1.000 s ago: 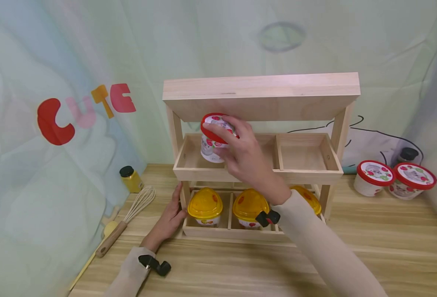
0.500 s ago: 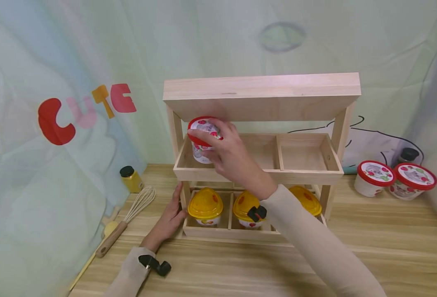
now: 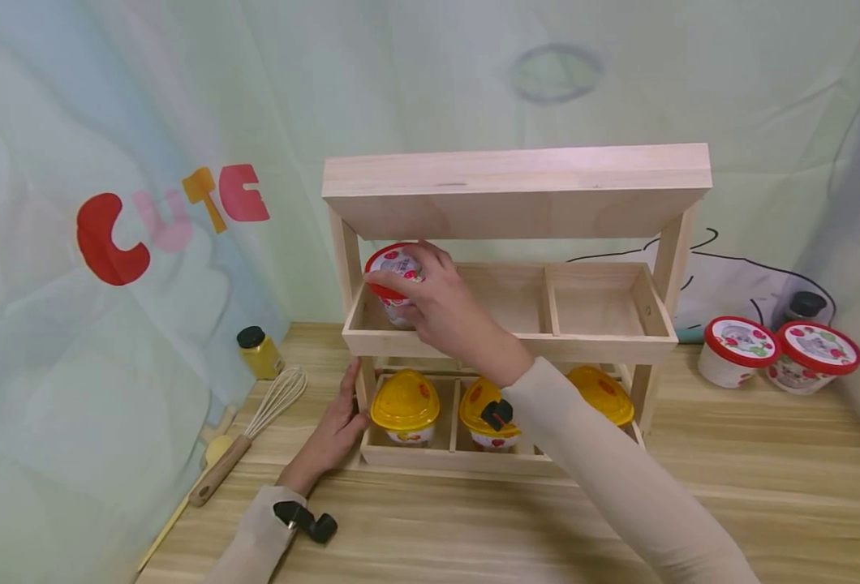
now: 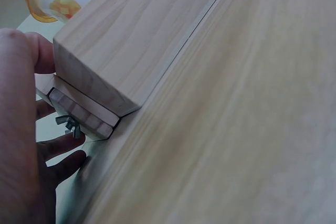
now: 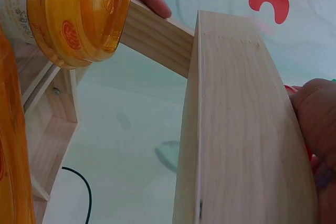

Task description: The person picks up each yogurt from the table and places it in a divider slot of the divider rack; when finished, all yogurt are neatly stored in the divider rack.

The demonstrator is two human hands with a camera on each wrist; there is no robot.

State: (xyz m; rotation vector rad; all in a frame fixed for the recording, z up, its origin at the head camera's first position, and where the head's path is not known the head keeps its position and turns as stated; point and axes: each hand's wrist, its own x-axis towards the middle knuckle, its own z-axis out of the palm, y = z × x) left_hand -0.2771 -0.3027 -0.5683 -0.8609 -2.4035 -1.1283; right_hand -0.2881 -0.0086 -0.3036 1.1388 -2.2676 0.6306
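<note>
My right hand (image 3: 440, 300) grips a white paper tub with a red lid (image 3: 384, 280). The tub leans a little in the left compartment of the upper tray of a wooden two-tier rack (image 3: 510, 347). My thumb and fingers spread across the lid's rim; the right wrist view mostly hides the tub behind the rack's top board (image 5: 247, 119). Low on the rack's left side, my left hand (image 3: 331, 434) holds its end. In the left wrist view the thumb (image 4: 44, 53) sits at the lower tray's corner (image 4: 94, 74), with the other fingers alongside the leg.
Cups with yellow domed lids (image 3: 404, 401) fill lower compartments. Two more red-lidded tubs (image 3: 740, 349) stand right of the rack, by a black-capped bottle (image 3: 804, 305). At left are a whisk (image 3: 251, 438) and a yellow jar (image 3: 260, 353). The top board overhangs the upper tray.
My right hand has carried the red-lidded tub left and down into the upper tray's left compartment. The left hand has stayed at the rack's side.
</note>
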